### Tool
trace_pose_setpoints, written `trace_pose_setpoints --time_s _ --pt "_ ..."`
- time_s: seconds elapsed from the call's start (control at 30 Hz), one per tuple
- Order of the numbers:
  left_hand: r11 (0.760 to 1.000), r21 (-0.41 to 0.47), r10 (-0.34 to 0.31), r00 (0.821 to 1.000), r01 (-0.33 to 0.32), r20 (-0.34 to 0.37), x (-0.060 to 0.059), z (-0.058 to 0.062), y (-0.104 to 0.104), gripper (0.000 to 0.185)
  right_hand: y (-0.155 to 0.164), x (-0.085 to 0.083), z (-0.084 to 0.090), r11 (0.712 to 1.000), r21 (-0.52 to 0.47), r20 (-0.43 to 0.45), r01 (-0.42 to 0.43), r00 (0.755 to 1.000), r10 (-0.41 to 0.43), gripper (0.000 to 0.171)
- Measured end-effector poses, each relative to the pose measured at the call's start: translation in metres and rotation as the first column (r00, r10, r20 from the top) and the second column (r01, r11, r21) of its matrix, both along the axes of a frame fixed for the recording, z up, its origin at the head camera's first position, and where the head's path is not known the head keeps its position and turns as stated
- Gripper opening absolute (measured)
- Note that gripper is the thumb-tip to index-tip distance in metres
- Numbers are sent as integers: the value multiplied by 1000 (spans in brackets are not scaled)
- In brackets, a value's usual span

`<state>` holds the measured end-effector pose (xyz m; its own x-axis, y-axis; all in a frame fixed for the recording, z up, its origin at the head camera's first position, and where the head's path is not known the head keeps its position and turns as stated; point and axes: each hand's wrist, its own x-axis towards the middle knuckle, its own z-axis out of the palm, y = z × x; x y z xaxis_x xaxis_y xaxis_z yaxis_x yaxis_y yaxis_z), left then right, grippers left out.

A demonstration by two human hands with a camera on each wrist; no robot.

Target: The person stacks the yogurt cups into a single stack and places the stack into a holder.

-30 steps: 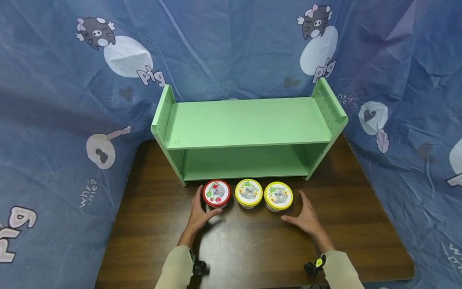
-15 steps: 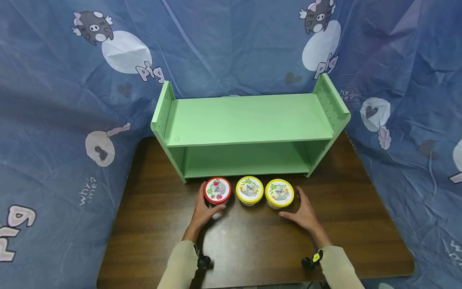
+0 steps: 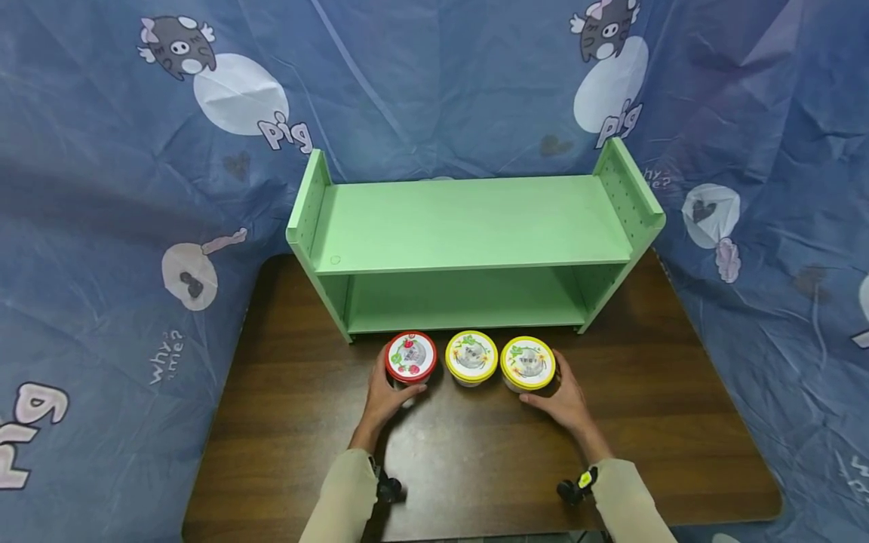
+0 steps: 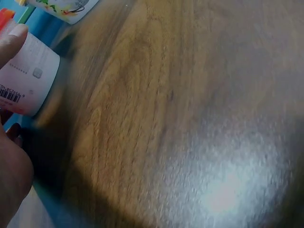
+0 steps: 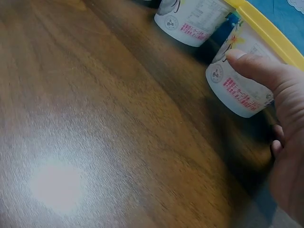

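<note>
Three small tubs stand in a row on the table. My left hand (image 3: 385, 395) holds the red-lidded tub (image 3: 411, 356), thumb across the front and fingers round the left side. In the left wrist view that thumb lies on the white wall of this tub (image 4: 34, 71). In the middle stands a yellow-lidded tub (image 3: 471, 354), with neither hand on it. The right yellow-lidded tub (image 3: 528, 363) is in the grip of my right hand (image 3: 565, 400). Its thumb presses the front wall of the tub (image 5: 242, 88) in the right wrist view; its fingertips are mostly hidden behind.
Close behind the tubs stands a green two-level shelf (image 3: 468, 226) with raised side panels. The brown wooden table (image 3: 475, 460) extends to both sides and in front. A blue printed curtain (image 3: 421, 83) surrounds the back and sides.
My right hand has moved left and closed round the right yellow-lidded tub. My left hand has drawn in against the red-lidded tub. The tubs stay in place; the head view has shifted slightly.
</note>
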<state>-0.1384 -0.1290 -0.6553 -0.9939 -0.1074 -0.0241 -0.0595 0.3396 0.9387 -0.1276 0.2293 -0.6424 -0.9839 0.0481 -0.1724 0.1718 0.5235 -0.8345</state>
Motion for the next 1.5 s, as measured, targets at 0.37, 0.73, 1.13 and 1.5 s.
trace_pose_setpoints --time_s 0.37,0.73,1.13,1.5 --pt "998 -8 55 998 -55 -20 -3 -1 6 106 -10 -1 -7 989 -116 -5 94 995 -95 113" --pt "997 -42 70 997 -71 -25 -4 -5 8 103 -19 -4 -7 975 -176 -3 134 991 -136 111" --pt "995 -75 67 998 -66 2 -4 -5 9 100 -24 -3 -8 940 -298 -26 164 983 -180 100" --pt "996 -65 65 998 -65 5 -4 -7 8 99 -22 -1 -5 948 -268 -25 171 983 -184 98"
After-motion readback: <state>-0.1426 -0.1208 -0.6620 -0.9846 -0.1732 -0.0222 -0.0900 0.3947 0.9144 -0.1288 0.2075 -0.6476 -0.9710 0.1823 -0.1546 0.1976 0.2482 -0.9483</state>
